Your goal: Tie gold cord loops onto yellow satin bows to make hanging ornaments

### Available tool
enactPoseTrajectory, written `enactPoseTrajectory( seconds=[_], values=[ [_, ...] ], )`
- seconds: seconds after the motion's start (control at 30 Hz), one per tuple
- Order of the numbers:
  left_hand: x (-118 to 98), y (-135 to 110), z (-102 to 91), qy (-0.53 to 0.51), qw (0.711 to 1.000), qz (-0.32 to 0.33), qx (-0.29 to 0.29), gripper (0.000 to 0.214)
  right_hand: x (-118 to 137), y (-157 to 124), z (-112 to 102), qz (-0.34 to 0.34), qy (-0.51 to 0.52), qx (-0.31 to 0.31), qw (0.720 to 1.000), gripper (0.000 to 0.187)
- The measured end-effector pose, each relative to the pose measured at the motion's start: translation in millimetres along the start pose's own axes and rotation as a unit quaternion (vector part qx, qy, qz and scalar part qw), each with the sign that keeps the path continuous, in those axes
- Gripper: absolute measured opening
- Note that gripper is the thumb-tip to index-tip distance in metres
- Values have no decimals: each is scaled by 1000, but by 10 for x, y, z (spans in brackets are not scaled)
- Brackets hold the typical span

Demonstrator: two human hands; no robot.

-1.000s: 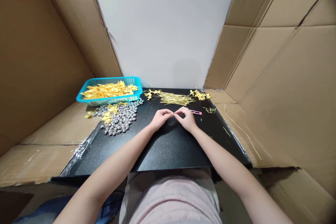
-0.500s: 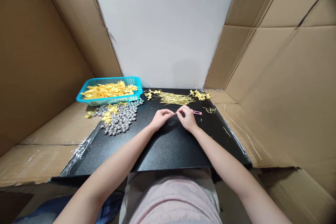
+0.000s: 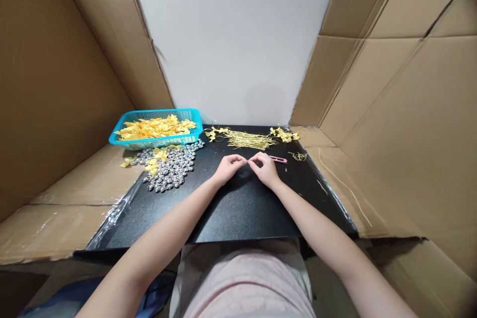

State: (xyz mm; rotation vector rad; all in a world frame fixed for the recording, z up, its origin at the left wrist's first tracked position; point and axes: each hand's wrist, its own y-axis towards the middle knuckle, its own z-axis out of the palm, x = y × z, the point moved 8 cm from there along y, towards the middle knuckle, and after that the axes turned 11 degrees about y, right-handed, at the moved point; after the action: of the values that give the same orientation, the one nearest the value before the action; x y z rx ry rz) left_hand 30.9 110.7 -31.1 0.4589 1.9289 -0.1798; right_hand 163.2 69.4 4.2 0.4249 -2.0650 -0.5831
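Observation:
Over the middle of the black table, my left hand (image 3: 230, 168) and my right hand (image 3: 266, 168) meet with pinched fingertips. Between them is a short thin gold cord, almost wholly hidden by the fingers now. Just beyond the hands lies a bundle of gold cords (image 3: 250, 140). A pink thread snipper or cutter (image 3: 278, 159) rests right beside my right hand, partly covered by it. Small yellow bows on cords lie at both ends of the bundle, the right group of bows (image 3: 284, 134) being larger than the left group of bows (image 3: 216, 132).
A turquoise basket (image 3: 156, 143) full of yellow ribbon bows stands at the back left. Many silver beads (image 3: 175, 169) spread in front of it, with a few yellow bows (image 3: 155, 161) on top. Cord scraps (image 3: 299, 156) lie at right. Cardboard walls (image 3: 410, 109) flank the black table (image 3: 242, 218).
My right hand's fingers have shifted slightly and its fingertips have come closer to the left ones, hiding the gold cord that showed between them. My left hand stays almost still.

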Motion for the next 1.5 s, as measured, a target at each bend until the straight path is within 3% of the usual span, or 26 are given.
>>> enactPoseTrajectory(
  seconds=[0.27, 0.47, 1.5],
  values=[
    [-4, 5, 6, 11, 1000, -1, 2, 29, -87, 2, 57, 6, 3, 10, 1000, 24],
    [-8, 3, 10, 19, 1000, 0, 0, 29, -110, 6, -14, 8, 5, -10, 1000, 24],
    [35, 14, 21, 19, 1000, 7, -3, 27, 41, 0, -31, -32, 7, -9, 999, 23]
  ],
)
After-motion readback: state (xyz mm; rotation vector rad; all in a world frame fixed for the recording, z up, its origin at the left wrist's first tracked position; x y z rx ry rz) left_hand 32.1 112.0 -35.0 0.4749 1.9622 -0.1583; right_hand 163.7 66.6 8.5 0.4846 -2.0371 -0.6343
